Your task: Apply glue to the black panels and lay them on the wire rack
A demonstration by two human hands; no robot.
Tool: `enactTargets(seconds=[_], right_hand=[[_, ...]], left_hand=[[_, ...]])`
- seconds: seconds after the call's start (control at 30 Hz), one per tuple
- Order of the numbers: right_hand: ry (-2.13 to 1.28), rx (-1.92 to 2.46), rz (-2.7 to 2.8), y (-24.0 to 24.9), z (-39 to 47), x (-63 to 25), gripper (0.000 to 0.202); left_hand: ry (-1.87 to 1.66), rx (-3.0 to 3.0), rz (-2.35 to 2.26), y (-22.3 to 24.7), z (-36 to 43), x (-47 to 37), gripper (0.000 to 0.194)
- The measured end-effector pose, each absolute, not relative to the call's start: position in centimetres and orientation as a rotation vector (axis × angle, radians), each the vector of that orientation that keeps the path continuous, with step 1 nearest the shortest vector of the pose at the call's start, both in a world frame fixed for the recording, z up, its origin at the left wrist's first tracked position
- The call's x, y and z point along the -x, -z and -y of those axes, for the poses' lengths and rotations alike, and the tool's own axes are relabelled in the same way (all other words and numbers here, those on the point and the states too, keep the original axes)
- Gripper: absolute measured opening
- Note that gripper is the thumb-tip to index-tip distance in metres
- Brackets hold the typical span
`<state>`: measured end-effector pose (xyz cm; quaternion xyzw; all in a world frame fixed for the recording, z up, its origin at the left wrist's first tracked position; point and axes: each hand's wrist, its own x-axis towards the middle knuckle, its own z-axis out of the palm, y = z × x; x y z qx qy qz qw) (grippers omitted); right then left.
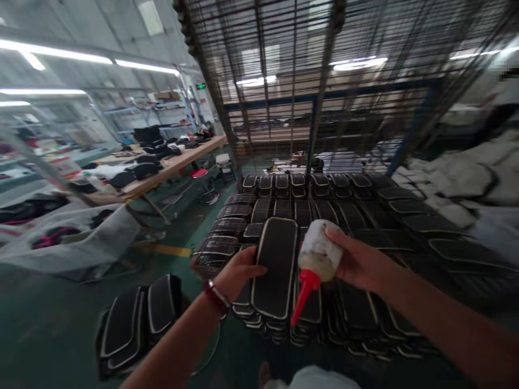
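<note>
My left hand (239, 273) is closed on the left edge of a black rectangular panel (276, 265) with rounded corners and a pale line along its rim. The thumb lies on the panel's face. In my right hand (354, 259) is a whitish squeeze bottle (322, 246), tipped so that its red nozzle (304, 294) points down and left. The nozzle tip is just right of the panel's lower right edge; whether it touches cannot be made out. Behind and below, rows of similar black panels (354, 305) lie stacked on a wire rack.
A wire mesh rack (279, 70) tilts up over the rows of panels. More black panels (121, 324) are piled at lower left. A wooden workbench (174, 165) and a white cloth bin (101, 243) stand to the left. Pale bundles (466, 167) are heaped at right.
</note>
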<state>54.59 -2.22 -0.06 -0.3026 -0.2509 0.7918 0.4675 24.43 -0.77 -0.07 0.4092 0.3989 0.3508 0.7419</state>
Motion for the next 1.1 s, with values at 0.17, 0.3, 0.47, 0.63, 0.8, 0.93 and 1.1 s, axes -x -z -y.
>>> enactTargets(seconds=[0.17, 0.3, 0.47, 0.63, 0.8, 0.93, 1.1], right_hand=[[-1.484, 0.720, 0.785, -3.0, 0.9, -57.7, 0.051], [-1.192, 0.758, 0.918, -5.7, 0.4, -59.1, 0.056], [-0.975, 0.801, 1.056, -6.8, 0.2, -59.6, 0.056], [-0.858, 0.842, 1.125, -6.9, 0.5, -60.0, 0.056], [-0.920, 0.860, 1.043, -6.4, 1.4, -59.6, 0.059], [-0.853, 0.875, 0.944, -5.7, 1.4, -59.4, 0.061], [-0.847, 0.888, 0.922, -4.9, 1.7, -59.2, 0.058]], left_hand=[[-0.778, -0.798, -0.982, -1.2, 1.0, -22.6, 0.044], [-0.738, -0.588, -1.024, -1.1, 1.1, -22.1, 0.077], [-0.699, -0.731, -0.991, -0.6, 0.8, -22.0, 0.087], [-0.694, -0.810, -0.999, -0.5, 0.3, -22.3, 0.088], [-0.683, -0.833, -1.042, -0.7, 0.4, -23.0, 0.070], [-0.520, -0.913, -0.957, -1.1, 0.3, -23.3, 0.047], [-0.481, -0.925, -0.954, -1.6, 0.1, -23.8, 0.048]])
